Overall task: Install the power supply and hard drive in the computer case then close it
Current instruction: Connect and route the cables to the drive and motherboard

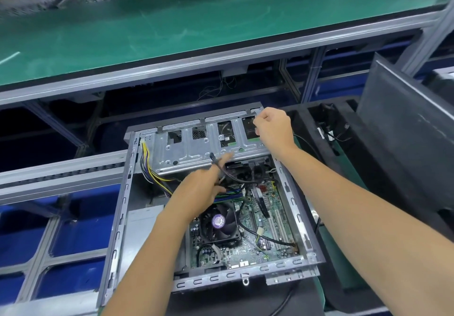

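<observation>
Computer case (122, 217) is laid open on its side on the surface, side panel off; sheet-metal frame is judged stiff and heavy, edges thin and likely sharp, best taken by the outer rails, not the inner lips. Dark panel (403, 129) is seen propped upright at right, probably the lid, broad and flexy, to be held by its long edges. Drive cage (196, 151) is seated across the far end of the case; drive inside is partly seen through the cut-outs, rigid but shock-sensitive. Power supply (142, 220) is seen as a grey box at the near-left inside the case, dense, to be gripped by its body, never by the wire bundle (149, 168). Right hand (272, 126) is closed in a fist at the cage's far right corner; what is pinched cannot be told. Left hand (204, 188) is blurred, fingers loosely closed on a black cable (231, 178), soft and springy, to be held near the plug.
</observation>
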Action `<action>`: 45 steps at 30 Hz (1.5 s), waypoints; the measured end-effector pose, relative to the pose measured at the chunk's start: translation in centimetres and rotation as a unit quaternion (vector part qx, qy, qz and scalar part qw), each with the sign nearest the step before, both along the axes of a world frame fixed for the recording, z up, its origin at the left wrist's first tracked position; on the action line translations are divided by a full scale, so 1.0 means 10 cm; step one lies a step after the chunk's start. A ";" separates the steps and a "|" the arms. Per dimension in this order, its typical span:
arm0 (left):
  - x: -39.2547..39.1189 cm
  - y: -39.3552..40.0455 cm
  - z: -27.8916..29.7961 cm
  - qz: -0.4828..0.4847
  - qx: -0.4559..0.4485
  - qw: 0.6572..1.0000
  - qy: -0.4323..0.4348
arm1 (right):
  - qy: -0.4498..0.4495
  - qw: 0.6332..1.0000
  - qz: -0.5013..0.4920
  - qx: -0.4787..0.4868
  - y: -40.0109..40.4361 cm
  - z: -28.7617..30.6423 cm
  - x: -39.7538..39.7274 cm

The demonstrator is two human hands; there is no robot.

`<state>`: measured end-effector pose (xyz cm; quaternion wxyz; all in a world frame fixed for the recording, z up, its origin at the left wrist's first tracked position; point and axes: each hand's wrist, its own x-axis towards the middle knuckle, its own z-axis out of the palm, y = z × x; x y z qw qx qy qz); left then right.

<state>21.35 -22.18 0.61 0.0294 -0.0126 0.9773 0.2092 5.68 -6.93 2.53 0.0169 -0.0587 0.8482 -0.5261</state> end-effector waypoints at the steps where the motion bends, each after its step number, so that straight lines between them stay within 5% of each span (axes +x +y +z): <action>1: 0.02 -0.01 0.00 -0.026 0.000 1.000 -0.006 | 0.000 1.000 0.001 -0.002 0.00 0.00 0.00; 7: -0.01 0.02 -0.05 -0.091 -0.088 0.991 -0.035 | 0.000 1.000 0.002 -0.006 0.00 0.00 0.00; 14: -0.03 -0.01 -0.17 -0.005 -0.161 0.986 -0.031 | -0.006 1.000 0.003 -0.007 0.00 0.00 0.00; 16: -0.03 0.00 -0.18 0.001 -0.105 0.994 0.004 | -0.005 1.000 0.003 -0.008 0.00 0.01 0.00; 20: -0.10 0.06 -0.23 -0.053 0.139 0.979 -0.136 | -0.003 1.000 0.005 -0.007 0.01 0.00 0.00; 24: -0.12 0.08 -0.24 -0.111 0.120 0.959 -0.230 | -0.007 1.000 0.007 -0.008 0.01 -0.01 0.00; 29: -0.15 0.09 -0.28 -0.133 0.069 0.968 -0.200 | 0.001 1.000 0.011 -0.004 0.01 -0.01 0.01; 38: -0.13 0.07 -0.10 -0.054 0.229 0.969 -0.071 | 0.016 1.000 0.015 0.011 0.00 -0.02 0.01; 45: -0.11 0.09 -0.08 -0.012 0.260 0.960 -0.104 | 0.015 1.000 0.009 0.006 -0.02 -0.04 0.00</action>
